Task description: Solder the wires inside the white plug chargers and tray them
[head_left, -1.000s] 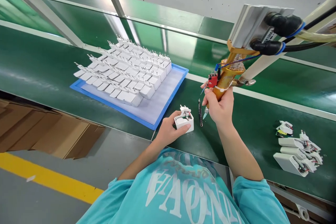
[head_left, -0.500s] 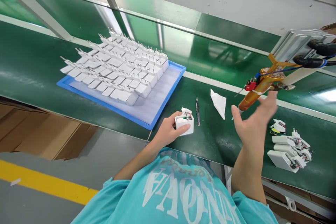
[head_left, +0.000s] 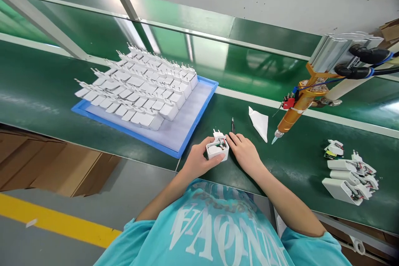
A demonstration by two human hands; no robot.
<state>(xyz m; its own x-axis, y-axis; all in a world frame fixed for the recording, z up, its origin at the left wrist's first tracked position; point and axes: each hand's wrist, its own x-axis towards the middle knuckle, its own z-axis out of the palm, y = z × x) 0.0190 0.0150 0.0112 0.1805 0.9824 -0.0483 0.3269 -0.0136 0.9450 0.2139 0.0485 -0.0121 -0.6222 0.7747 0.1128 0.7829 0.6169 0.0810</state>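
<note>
My left hand [head_left: 199,157] grips a white plug-in charger [head_left: 213,155] with its housing open at the top. Inside are wires and white filling, and its pronged plug part [head_left: 219,134] stands tilted at the back. My right hand [head_left: 245,151] is at the charger's right side, fingers close together and fingertips against the plug part; the thumb is hidden. Dark tweezers [head_left: 233,125] lie on the green bench, their near end covered by my right fingers. A folded white cloth [head_left: 259,124] rests to the right of them.
An orange dispenser [head_left: 291,119] with a pale nozzle hangs at right. Several open chargers [head_left: 341,193] and a loose circuit part [head_left: 333,149] lie on the far right. A blue tray [head_left: 195,122] at left bears rows of closed chargers [head_left: 146,87].
My right hand has left the dispenser and come down to the left, beside the charger. My left hand still holds the charger, now with its opening turned more upward.
</note>
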